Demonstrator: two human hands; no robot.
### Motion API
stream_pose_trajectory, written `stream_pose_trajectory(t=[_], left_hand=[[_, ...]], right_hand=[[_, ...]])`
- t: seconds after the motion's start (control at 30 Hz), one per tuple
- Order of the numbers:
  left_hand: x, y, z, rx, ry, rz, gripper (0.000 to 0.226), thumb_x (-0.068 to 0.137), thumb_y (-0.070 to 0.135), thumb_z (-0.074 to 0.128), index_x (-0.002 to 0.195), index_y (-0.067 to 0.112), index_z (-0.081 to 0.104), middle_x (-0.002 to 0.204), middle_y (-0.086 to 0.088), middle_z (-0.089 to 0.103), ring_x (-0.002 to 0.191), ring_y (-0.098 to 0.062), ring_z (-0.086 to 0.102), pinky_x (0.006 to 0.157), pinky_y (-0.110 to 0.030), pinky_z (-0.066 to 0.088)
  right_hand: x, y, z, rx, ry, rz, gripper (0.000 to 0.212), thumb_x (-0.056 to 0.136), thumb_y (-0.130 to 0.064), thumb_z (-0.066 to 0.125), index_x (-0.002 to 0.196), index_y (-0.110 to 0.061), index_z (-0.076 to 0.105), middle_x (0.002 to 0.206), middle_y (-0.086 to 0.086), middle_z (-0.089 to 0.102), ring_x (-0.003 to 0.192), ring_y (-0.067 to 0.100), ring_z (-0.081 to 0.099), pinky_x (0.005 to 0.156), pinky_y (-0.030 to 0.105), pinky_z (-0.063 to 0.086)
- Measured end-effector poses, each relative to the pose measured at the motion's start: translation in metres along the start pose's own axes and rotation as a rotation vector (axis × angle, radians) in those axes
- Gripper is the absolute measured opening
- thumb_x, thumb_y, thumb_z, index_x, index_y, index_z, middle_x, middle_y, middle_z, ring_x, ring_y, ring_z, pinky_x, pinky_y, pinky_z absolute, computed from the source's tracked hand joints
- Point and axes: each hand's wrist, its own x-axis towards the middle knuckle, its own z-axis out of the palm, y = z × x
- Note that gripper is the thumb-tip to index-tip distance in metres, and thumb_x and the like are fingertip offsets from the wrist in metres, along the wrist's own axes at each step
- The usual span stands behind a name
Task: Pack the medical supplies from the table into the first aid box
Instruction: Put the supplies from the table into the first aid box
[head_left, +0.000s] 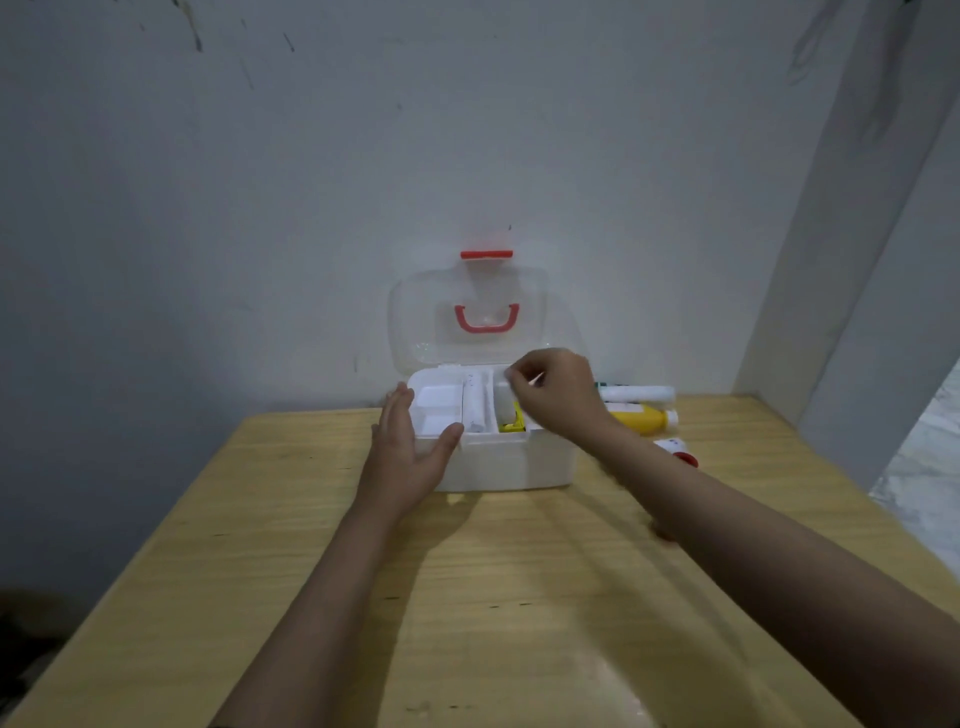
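My right-hand fingers (511, 375) are pinched together above the right-hand compartment of the first aid box (511, 465), though whether they grip something small and pale or are merely closed I cannot tell from this view; my left-hand fingers (402, 410) lie spread and flat against the box's left end, steadying it with the thumb hooked over the front rim. The box sits at the far edge of the wooden table (467, 597), against the wall, its clear lid (467, 291) standing open with the red handle (487, 318) showing through. Inside, a white divided tray (436, 405) fills the left part, a white tube-like item (477, 402) lies in the middle slot, and a yellow packet (511, 422) rests in the right compartment beneath my right hand (558, 392). More supplies wait on the table just right of the box: a white tube (639, 393), a yellow bottle (641, 417) lying on its side, and a small white item with a red cap (678, 451). By my reckoning the packing is partly done. To finish this placement well, I should lower my hand into the compartment before letting go, keep the left hand (402, 452) braced so the light box does not slide, and lay the piece flat beside the packet so the longer bottle and tube will fit afterward.
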Motion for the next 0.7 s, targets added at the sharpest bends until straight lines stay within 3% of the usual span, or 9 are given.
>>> stream_pose_trajectory(t=[0.1,0.2,0.33,0.43,0.7], left_hand=[[0.0,-0.001,0.001,-0.003,0.01,-0.013,0.077,0.083,0.047,0.059,0.145,0.018,0.022,0.157,0.001,0.019,0.144,-0.019,0.017,0.111,-0.035,0.023],[0.001,-0.003,0.001,-0.002,0.012,-0.018,0.077,0.082,0.05,0.058,0.144,0.022,0.022,0.156,0.002,0.02,0.143,-0.021,0.02,0.112,-0.042,0.029],[0.001,-0.004,0.002,-0.003,0.017,-0.013,0.075,0.083,0.046,0.059,0.144,0.02,0.023,0.156,0.001,0.022,0.143,-0.021,0.02,0.113,-0.045,0.03],[0.002,-0.004,0.003,0.012,0.02,-0.018,0.074,0.084,0.046,0.059,0.143,0.021,0.023,0.156,0.001,0.022,0.142,-0.023,0.021,0.112,-0.05,0.031],[0.001,-0.003,0.003,0.029,0.013,-0.036,0.073,0.083,0.047,0.059,0.143,0.023,0.023,0.156,0.003,0.021,0.143,-0.022,0.021,0.111,-0.051,0.032]], right_hand=[[0.003,0.04,-0.033,-0.011,0.102,0.064,0.015,0.082,-0.017,0.062,0.083,-0.009,0.074,0.084,0.006,0.075,0.069,0.012,0.061,0.07,0.022,0.044],[0.007,0.097,-0.064,-0.066,0.156,0.228,0.018,0.083,-0.018,0.062,0.094,-0.01,0.072,0.096,0.009,0.074,0.082,0.018,0.065,0.079,0.026,0.046],[0.005,0.155,-0.087,-0.191,0.06,0.378,0.031,0.084,-0.017,0.064,0.114,-0.012,0.066,0.119,0.014,0.065,0.106,0.027,0.061,0.09,0.033,0.044],[0.006,0.174,-0.088,-0.136,0.007,0.394,0.034,0.085,-0.017,0.065,0.119,-0.013,0.063,0.127,0.012,0.061,0.117,0.026,0.056,0.098,0.035,0.041],[0.016,0.186,-0.068,0.045,0.13,0.461,0.022,0.084,-0.012,0.063,0.106,-0.012,0.07,0.111,0.011,0.069,0.101,0.023,0.062,0.085,0.027,0.044]])
